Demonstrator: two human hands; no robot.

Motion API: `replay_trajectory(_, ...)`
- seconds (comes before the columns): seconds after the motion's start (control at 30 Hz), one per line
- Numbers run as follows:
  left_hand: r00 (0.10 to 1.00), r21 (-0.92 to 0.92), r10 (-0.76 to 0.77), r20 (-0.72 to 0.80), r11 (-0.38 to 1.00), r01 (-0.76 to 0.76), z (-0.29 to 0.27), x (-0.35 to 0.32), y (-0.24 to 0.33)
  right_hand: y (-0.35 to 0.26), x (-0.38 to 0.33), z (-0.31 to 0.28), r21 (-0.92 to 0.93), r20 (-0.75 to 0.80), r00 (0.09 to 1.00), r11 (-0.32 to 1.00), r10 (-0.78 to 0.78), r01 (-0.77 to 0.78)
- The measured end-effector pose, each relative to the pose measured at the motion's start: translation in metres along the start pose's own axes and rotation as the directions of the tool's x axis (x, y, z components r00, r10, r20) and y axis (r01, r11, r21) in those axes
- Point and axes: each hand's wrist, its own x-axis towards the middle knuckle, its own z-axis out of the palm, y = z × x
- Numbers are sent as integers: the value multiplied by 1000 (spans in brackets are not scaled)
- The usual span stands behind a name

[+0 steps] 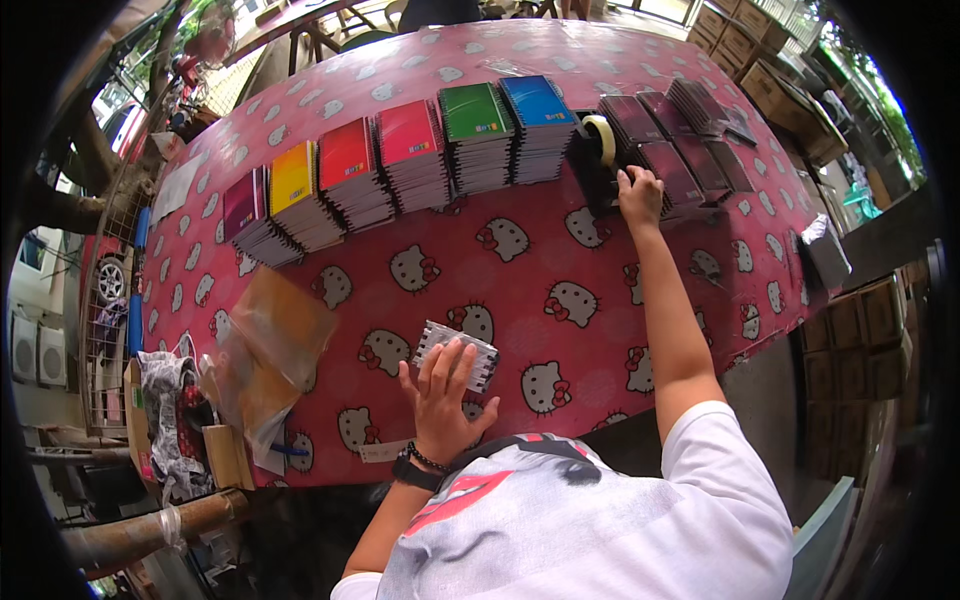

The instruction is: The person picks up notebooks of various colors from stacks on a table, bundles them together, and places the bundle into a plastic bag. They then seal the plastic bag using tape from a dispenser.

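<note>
My left hand (441, 397) rests flat, fingers spread, on the near edge of a clear-wrapped pack of notebooks (458, 352) lying on the red cat-patterned tablecloth (560, 250). My right hand (640, 196) reaches far across the table and touches the black tape dispenser (600, 160) with its roll of tape (600, 138), next to the dark maroon notebooks (672, 165). Whether the right hand grips anything is unclear.
A row of notebook stacks runs along the far side: maroon (245, 210), yellow (295, 190), red (350, 170), pink-red (412, 150), green (478, 130), blue (540, 120). Clear plastic bags (270, 345) lie at the left. Cardboard boxes (860, 340) stand at the right.
</note>
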Motion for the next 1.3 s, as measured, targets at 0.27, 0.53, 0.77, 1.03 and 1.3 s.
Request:
replay_trajectory(0.27, 996, 42, -58, 60, 998, 56, -4, -2, 2, 5, 29, 6, -45, 298, 934, 980, 197, -193)
replay_trajectory(0.53, 997, 17, -70, 44, 997, 69, -5, -1, 4, 50, -46, -2, 579, 654, 670, 337, 353, -742)
replay_trajectory(0.77, 989, -32, -118, 91, 992, 122, -9, 1, 4, -117, -82, -50, 601, 762, 245, 514, -599, -611)
replay_trajectory(1.03, 988, -13, -125, 93, 992, 127, -14, -1, -2, -230, -110, -81, 402, 864, -23, 663, -503, 632)
replay_trajectory(1.3, 978, 45, -202, 60, 979, 199, -30, 12, 2, -119, -159, 1, 451, 890, 134, 885, -437, -112)
